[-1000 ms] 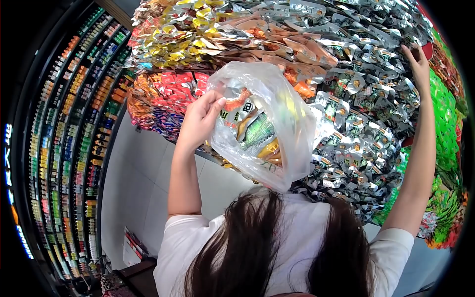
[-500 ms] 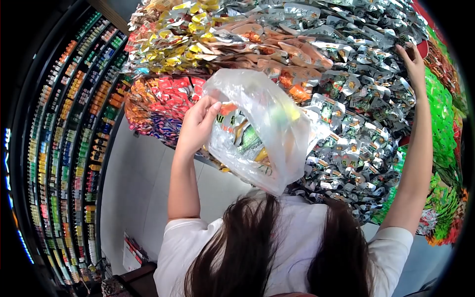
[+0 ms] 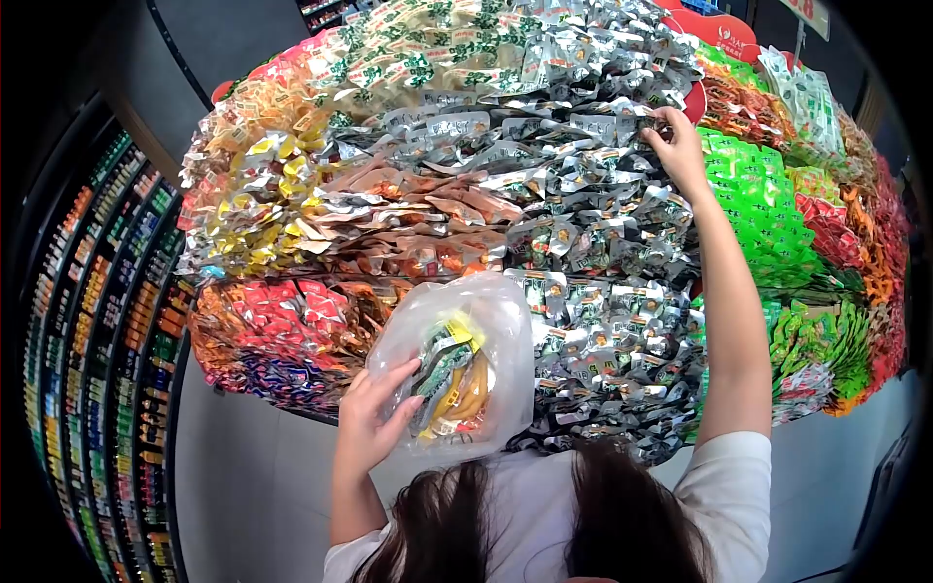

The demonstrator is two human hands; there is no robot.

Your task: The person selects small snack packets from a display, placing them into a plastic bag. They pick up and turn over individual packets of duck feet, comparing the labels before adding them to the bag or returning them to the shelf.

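My left hand holds a translucent plastic bag by the near-left side of its mouth, fingers and thumb spread along the rim. Inside the bag lie green-and-dark packets and yellowish contents. Far out to the right, my right hand reaches over silver-and-dark snack packets. Its thumb and index finger are apart, beside the packets, and I see nothing held between them. The other fingers are partly hidden.
Brown packets, red packets and green packets are heaped around on the large rounded display. A red sign stands at the back right. Shelves of small goods rise on the left, past the grey floor.
The view has shifted, showing more of the display's far side. The bag is lower and its mouth now faces up, showing its contents. My right hand remains stretched out over the silver packets.
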